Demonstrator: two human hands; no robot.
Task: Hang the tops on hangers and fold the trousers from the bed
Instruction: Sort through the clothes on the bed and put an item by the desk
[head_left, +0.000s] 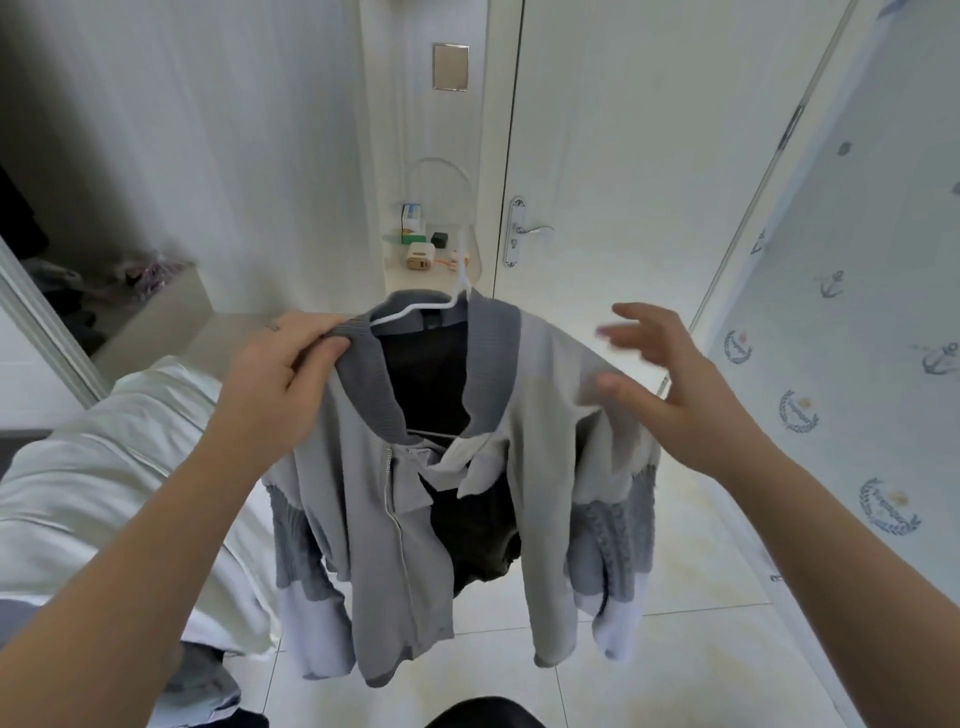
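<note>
At the left edge of the frame the bed (93, 467) lies under its pale cover; I can't tell from here what clothes are left on it. My left hand (280, 379), left of centre, pinches the dark ribbed collar (363, 374) of the grey zip jacket (395, 519), thumb and fingers closed on the knit. That pinch seems to carry the whole load. If it loosens, I'd expect jacket and hanger to drop to the tiled floor (675, 649) at the bottom of the frame.

In the centre the jacket hangs open on the white hanger (415, 309), whose hook rises above the neckline. The front is unzipped, and the dark lining sags in the gap, with a pale flap twisted across it. An unzipped front can slide off one hanger arm, so a tug on either side could pull the garment askew.

Right of centre, my right hand (670, 374) is spread wide at the jacket's shoulder, fingers blurred and holding nothing, the thumb just touching the pale cloth. A hard brush there could push that shoulder off the hanger's end. Its sleeve is bunched low, and that weight would help drag the shoulder down.
</note>
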